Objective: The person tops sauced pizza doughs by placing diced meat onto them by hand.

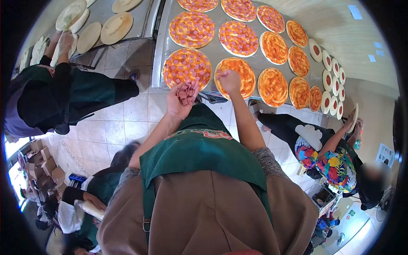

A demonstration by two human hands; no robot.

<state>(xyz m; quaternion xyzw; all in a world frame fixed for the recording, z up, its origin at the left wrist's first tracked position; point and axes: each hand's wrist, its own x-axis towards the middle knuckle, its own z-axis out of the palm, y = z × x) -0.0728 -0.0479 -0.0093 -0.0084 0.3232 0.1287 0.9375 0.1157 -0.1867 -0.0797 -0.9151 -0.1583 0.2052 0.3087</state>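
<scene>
My left hand [182,101] is palm up and cupped around a pile of diced pink meat [185,93], at the near edge of a meat-topped pizza [187,68]. Over the sauced pizza [244,80] just right of it is my right hand [229,81], its fingers closed together; what they hold, if anything, is hidden. That pizza shows red sauce and no meat cubes that I can make out. Behind these two, more pizzas with meat cubes [238,38] lie on the metal table [208,51].
Sauced rounds [273,87] and small sauce-centred rounds [326,80] continue rightward. A co-worker in a floral shirt [327,157] stands right, holding a dough round. Another co-worker [63,93] handles plain rounds at the left table [140,25]. A person holding something pale is behind at lower left.
</scene>
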